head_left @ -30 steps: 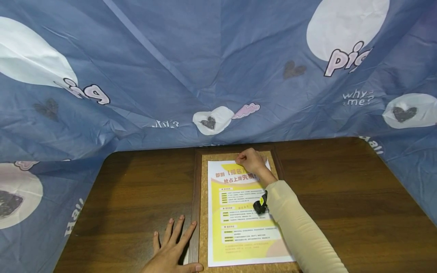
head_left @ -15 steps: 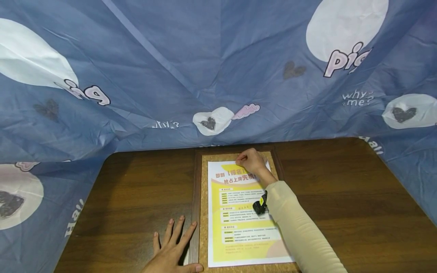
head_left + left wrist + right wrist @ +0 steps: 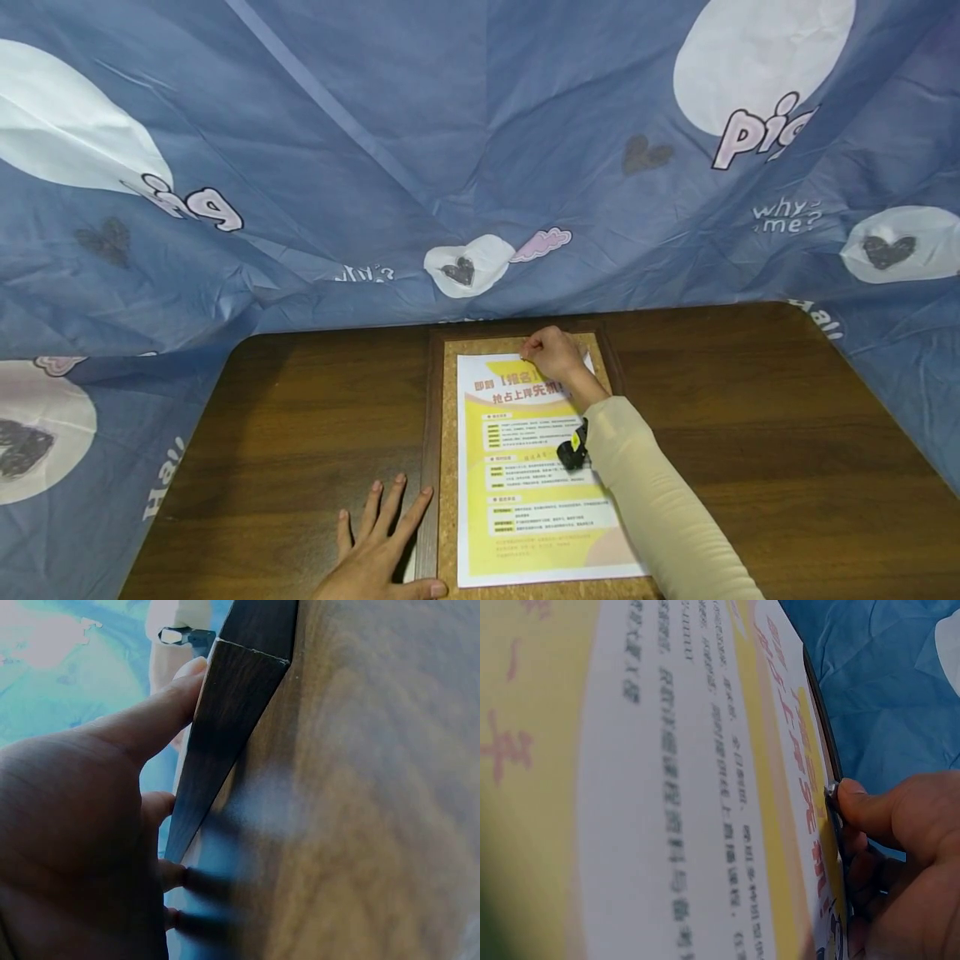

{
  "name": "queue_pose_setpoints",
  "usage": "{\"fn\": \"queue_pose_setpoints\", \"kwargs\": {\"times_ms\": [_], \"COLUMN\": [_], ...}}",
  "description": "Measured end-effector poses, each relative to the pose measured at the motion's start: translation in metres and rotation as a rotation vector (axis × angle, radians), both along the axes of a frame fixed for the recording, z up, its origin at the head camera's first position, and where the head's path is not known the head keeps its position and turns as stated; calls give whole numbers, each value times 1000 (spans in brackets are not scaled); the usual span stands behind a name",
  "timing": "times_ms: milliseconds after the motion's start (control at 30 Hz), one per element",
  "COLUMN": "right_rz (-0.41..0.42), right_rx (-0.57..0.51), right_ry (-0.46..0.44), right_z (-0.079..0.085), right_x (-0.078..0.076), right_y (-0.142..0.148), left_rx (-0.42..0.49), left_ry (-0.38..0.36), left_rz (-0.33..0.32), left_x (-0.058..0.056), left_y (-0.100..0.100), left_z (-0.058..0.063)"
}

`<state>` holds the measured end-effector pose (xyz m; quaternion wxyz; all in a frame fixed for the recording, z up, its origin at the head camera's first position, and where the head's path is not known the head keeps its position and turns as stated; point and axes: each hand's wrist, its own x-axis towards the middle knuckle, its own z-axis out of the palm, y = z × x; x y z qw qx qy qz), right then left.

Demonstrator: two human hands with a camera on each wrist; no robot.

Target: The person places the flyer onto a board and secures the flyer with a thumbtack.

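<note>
A yellow and white printed poster [image 3: 540, 500] lies on a cork board [image 3: 448, 500] with a dark wooden frame [image 3: 430, 467]. My right hand [image 3: 557, 357] is at the poster's top edge, its fingers curled in. In the right wrist view the thumb and fingers pinch a small shiny push pin [image 3: 831, 789] against the paper; its point is hidden. My left hand [image 3: 367, 550] lies with fingers spread at the frame's left side, the thumb on the frame. In the left wrist view that hand [image 3: 75, 817] touches the frame's side [image 3: 225, 712].
The board lies on a dark brown wooden table [image 3: 750, 433]. Behind the table hangs a blue printed cloth [image 3: 375, 150], reaching down around its back and sides. A black wrist camera [image 3: 572, 450] sits on the right wrist above the poster.
The right hand's fingers have shifted very slightly at the poster's top edge. The left hand, the board and the poster stay where they were.
</note>
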<state>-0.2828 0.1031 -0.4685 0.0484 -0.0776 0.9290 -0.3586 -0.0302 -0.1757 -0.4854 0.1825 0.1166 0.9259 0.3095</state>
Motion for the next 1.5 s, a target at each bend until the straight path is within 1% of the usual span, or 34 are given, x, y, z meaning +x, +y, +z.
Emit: {"fn": "queue_pose_setpoints", "kwargs": {"times_ms": [233,533,800,1033,1067,1267,1300,1500], "right_rz": [15,-13,-42,-20,-11,15,16,33], "right_rx": [1,20,55,44,42,35,37,40], "right_ry": [2,22,35,26,41,-10,-34,-47], "right_z": [2,3,1,4,3,2,4,6], "right_x": [1,0,-2,-1,-2,-3,-2,1], "right_y": [0,-2,-2,-1,0,1,1,-1], "left_rx": [2,5,3,2,3,9,9,4], "left_ry": [-11,-14,10,1,0,-8,-8,-4], "left_rz": [3,10,16,21,21,18,17,12], "left_x": [0,-1,0,-1,-1,-1,-1,-1], "left_y": [0,1,1,2,2,1,1,1], "left_z": [0,2,1,3,3,2,2,1]}}
